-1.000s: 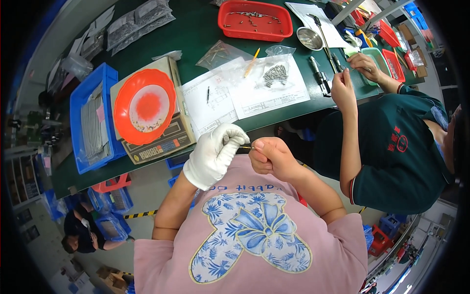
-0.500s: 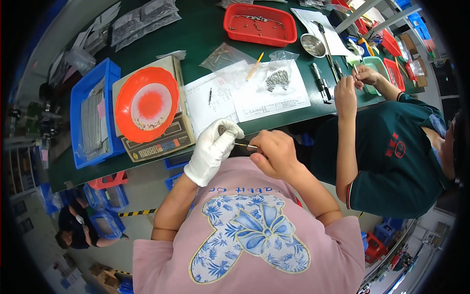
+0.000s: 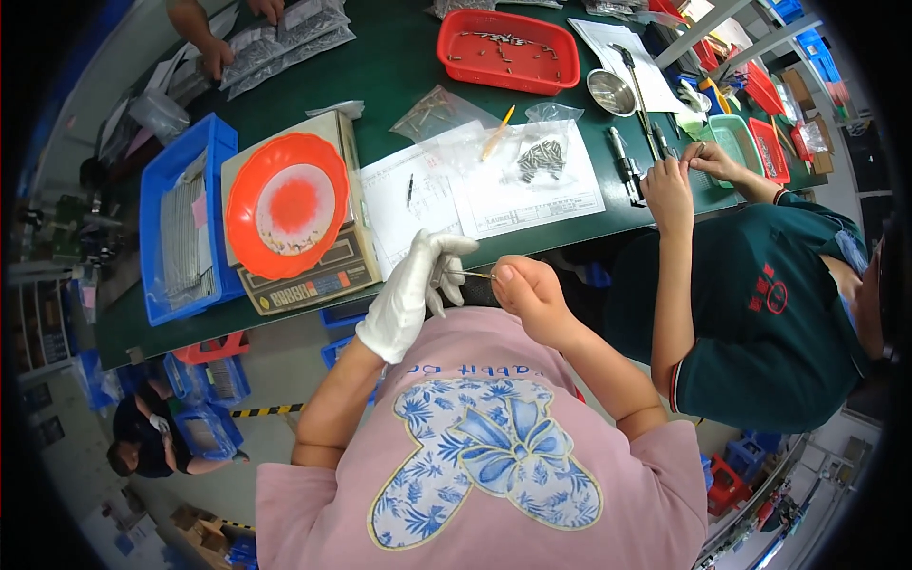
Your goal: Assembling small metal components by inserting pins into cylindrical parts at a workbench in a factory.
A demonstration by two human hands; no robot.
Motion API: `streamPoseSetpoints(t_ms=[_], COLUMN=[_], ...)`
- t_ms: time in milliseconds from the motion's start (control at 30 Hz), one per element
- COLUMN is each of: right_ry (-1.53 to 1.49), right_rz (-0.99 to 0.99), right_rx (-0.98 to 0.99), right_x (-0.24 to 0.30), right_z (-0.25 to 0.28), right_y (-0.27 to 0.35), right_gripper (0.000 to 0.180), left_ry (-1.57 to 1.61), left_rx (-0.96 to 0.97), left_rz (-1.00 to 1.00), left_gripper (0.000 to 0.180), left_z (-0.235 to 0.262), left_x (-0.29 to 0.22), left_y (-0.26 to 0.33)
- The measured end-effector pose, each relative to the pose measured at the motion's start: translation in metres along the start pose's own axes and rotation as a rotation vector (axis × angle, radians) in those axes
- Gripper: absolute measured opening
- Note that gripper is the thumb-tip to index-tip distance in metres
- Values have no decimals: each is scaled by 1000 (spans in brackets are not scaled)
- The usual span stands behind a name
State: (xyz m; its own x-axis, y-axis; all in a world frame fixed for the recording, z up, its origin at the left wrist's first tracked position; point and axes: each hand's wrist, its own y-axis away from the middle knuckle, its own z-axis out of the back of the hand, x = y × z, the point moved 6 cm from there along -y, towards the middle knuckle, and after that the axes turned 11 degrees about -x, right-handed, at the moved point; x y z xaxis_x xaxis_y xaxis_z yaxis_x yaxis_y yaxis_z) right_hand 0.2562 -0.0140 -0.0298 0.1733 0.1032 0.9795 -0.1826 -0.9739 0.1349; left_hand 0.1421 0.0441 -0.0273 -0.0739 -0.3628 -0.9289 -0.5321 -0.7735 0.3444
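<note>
My left hand point(image 3: 404, 299), in a white glove, is curled in front of my chest at the table's near edge. A small dark metal part point(image 3: 438, 275) shows partly between its fingers; most of it is hidden. My bare right hand point(image 3: 534, 297) is closed in a pinch around a thin metal rod-like tool point(image 3: 471, 274). The tool lies nearly level and reaches to the gloved fingers; whether its tip sits inside the part cannot be made out. Just beyond my hands, printed drawing sheets point(image 3: 532, 204) lie on the green table point(image 3: 380, 85), with a bag of small metal pins point(image 3: 541, 160) on top.
An orange-red plate point(image 3: 328, 204) with small bits rests on a cardboard box point(image 3: 309, 285), beside a blue bin point(image 3: 152, 247). Farther back stands a red tray point(image 3: 456, 71) of metal pieces. A co-worker point(image 3: 741, 304) sits close on my right; another person's hands point(image 3: 217, 57) touch bags at far left.
My gloved fingers have loosened and spread a little around the part, and my right hand has turned slightly. Another person's hands have appeared at the far left over the bags.
</note>
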Motion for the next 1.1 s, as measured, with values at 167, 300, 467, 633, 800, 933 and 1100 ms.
streamPoseSetpoints(t_ms=[167,300,467,633,800,933,1100], right_ry=[241,-404,62,628,-234,248,1019], right_rz=[210,-423,-42,491,-383,-147,857], right_rx=[-26,87,-11,-1,123,17,140], right_x=[11,-14,-6,23,-25,-24,20], right_z=[8,8,8,5,7,12,-25], right_y=[-8,-13,-12,-6,-14,-23,-19], right_gripper=[30,32,30,21,29,28,7], left_ry=[43,-576,228,185,-319,-185,351], left_rx=[157,69,172,193,-87,100,-12], left_rz=[275,-782,-58,217,-867,-124,329], left_gripper=[27,29,57,38,16,15,30], left_z=[-4,-7,-2,-8,1,8,14], left_x=[5,-34,4,20,-18,8,46], left_y=[3,0,4,-4,5,1,4])
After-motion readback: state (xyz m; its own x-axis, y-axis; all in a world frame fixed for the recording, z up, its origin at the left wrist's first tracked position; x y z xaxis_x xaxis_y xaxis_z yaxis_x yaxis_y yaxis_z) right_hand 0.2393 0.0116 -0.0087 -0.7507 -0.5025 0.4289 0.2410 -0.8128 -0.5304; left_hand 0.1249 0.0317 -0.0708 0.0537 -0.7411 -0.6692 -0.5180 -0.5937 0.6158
